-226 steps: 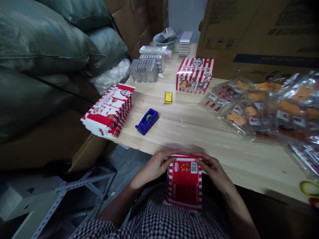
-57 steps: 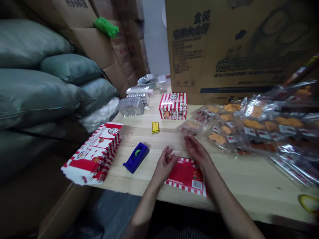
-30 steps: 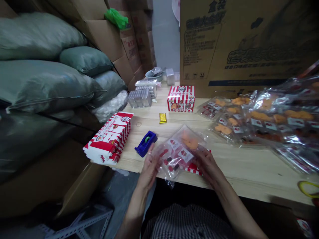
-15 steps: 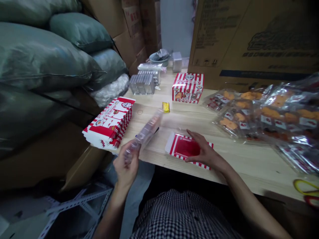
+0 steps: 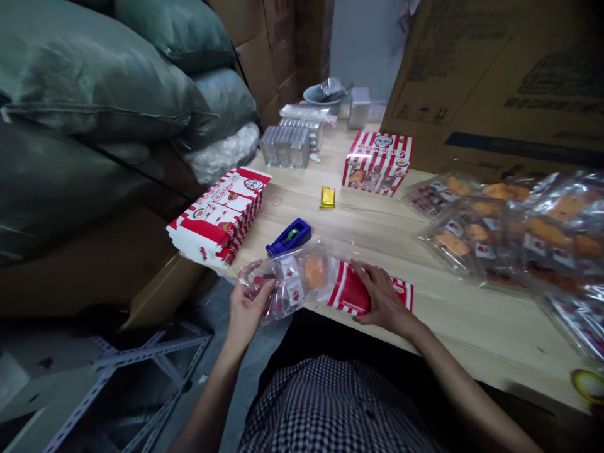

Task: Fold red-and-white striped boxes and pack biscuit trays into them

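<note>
My left hand (image 5: 250, 308) pinches the left end of a clear plastic packet (image 5: 290, 283). Inside the packet show an orange piece, small printed cards and dark red items. The packet's far end lies against the white open end of a red-and-white striped carton (image 5: 346, 292), which rests on its side at the table's front edge. Over that carton my right hand (image 5: 380, 296) curves, thumb at the near side and fingers at the far side, gripping it. Just beyond the packet stands a blue tape dispenser (image 5: 290, 237).
A stack of flattened striped cartons (image 5: 219, 214) lies at left. Further back are a yellow sachet (image 5: 327, 197), an upright striped box (image 5: 377, 162) and clear plastic cases (image 5: 284, 146). Similar filled packets (image 5: 486, 233) pile up at right, before a large cardboard box (image 5: 472, 82).
My left hand has turned the packet flatter and brought its far end right to the carton's open end. The tape dispenser, earlier mostly hidden, now shows. The whole view has shifted slightly.
</note>
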Available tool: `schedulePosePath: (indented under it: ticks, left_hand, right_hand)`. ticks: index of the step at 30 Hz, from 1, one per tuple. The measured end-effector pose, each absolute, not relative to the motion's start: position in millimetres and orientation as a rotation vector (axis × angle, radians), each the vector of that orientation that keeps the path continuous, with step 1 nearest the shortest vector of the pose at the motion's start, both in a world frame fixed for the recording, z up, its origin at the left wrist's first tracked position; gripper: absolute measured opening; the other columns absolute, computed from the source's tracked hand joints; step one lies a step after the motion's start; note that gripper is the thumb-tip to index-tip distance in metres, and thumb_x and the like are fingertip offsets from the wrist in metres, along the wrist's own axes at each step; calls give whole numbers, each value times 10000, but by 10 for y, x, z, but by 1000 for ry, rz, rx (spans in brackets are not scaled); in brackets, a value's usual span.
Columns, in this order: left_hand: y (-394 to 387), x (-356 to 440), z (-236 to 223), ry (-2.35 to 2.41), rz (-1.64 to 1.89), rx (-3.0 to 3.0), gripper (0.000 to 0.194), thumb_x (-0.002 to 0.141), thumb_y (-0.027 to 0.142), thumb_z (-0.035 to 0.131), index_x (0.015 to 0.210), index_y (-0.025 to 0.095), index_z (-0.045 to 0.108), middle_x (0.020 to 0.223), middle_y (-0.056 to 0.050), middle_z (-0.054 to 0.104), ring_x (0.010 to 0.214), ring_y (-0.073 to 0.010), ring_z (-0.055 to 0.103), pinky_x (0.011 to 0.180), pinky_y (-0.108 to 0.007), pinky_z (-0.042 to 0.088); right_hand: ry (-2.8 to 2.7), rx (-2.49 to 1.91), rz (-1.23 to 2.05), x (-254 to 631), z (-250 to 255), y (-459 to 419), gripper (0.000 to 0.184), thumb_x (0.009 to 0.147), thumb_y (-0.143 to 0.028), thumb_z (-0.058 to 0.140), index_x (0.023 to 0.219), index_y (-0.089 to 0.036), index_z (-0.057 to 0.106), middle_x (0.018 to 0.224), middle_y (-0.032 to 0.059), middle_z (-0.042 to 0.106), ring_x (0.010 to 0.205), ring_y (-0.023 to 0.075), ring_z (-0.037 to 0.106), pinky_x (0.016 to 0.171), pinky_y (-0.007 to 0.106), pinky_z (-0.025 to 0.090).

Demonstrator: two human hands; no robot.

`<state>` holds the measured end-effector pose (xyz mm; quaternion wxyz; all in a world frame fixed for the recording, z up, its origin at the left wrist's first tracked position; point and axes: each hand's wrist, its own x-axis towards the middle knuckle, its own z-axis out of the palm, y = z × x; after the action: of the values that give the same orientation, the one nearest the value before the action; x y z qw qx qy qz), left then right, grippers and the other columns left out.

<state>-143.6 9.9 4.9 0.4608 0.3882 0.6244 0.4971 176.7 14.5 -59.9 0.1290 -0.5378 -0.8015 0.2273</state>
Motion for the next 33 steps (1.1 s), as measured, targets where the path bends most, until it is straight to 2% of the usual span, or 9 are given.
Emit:
schedulePosePath:
  ticks: [7, 13, 19, 26, 33]
  left_hand:
    - [187, -1678, -146, 1349, 937, 959, 600, 701, 370, 828, 1232, 183, 619, 1029, -66, 721, 847, -199, 693, 766, -301, 569]
    - [383, -1749, -130, 1186, 723, 915, 748, 685, 312, 832, 1374, 222, 552, 993, -62, 729, 814, -209, 706, 744, -329, 576]
    - [583, -1768, -123, 1008, 594, 910, 696, 668, 261, 842, 1326, 227, 618, 1069, -112, 736, 882, -229, 721, 782, -347, 579]
    - [709, -1766, -322, 957, 500, 1064, 686, 604, 237, 862, 1264, 229, 676, 1111, -103, 740, 987, -266, 709, 828, -360, 572]
    - [834, -1640, -218, 934, 488, 1360, 547, 649, 234, 814, 1189, 263, 725, 1337, -91, 657, 1078, -269, 696, 866, -341, 561]
  right_hand:
    - [-2412, -1486, 690, 1751, -656, 91, 1267, 609, -348, 803, 1596, -292, 12, 1515, 154, 296, 1455, 366, 253, 1203, 570, 77]
    - [-2448, -1452, 708, 1767, -678, 111, 1289, 590, -387, 817, 1594, -292, 14, 1517, 164, 299, 1453, 385, 258, 1197, 590, 78]
    - [-2469, -1447, 705, 1768, -655, 107, 1302, 582, -383, 819, 1595, -281, 9, 1514, 169, 301, 1463, 381, 246, 1204, 586, 85]
    - [-2489, -1384, 649, 1811, -712, 107, 1282, 595, -356, 800, 1592, -303, -4, 1506, 162, 313, 1438, 389, 290, 1197, 598, 99]
    - [-2516, -1365, 664, 1803, -694, 98, 1259, 605, -359, 789, 1598, -282, 19, 1518, 160, 301, 1451, 385, 272, 1204, 592, 73]
